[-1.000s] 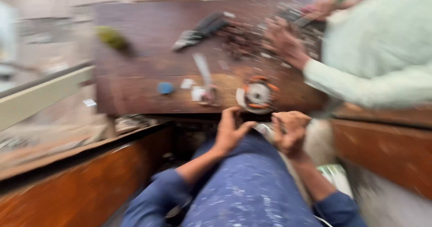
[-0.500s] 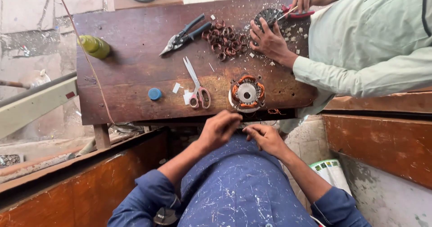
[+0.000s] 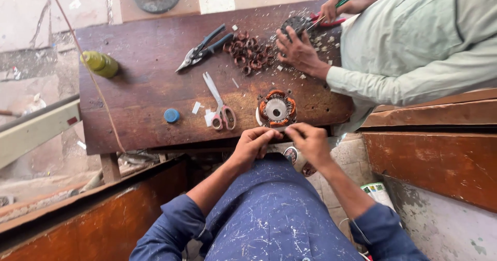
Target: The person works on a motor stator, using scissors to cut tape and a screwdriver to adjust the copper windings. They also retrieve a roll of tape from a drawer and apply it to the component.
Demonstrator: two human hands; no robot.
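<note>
My left hand (image 3: 254,143) and my right hand (image 3: 309,139) meet just in front of the table's near edge, above my blue-clothed lap. Their fingertips pinch a small thin pale piece between them; it is too small to tell what it is. Just beyond my hands, a round motor stator (image 3: 277,109) with copper-orange windings rests on the dark wooden table (image 3: 145,90). To the left of the stator lie scissors (image 3: 220,109) with pink handles, beside small white paper scraps (image 3: 196,107).
A co-worker in a pale green shirt sits at the right, one hand (image 3: 297,53) on a dark round part, the other (image 3: 336,4) holding a green-handled tool. On the table lie copper coil scraps (image 3: 246,51), tin snips (image 3: 204,46), a blue cap (image 3: 172,115) and a yellow-green bottle (image 3: 101,63).
The view has steadied after a blurred swing. My hands stay together at the table edge, fingertips now pinched closer; the co-worker's hands keep working at the far right.
</note>
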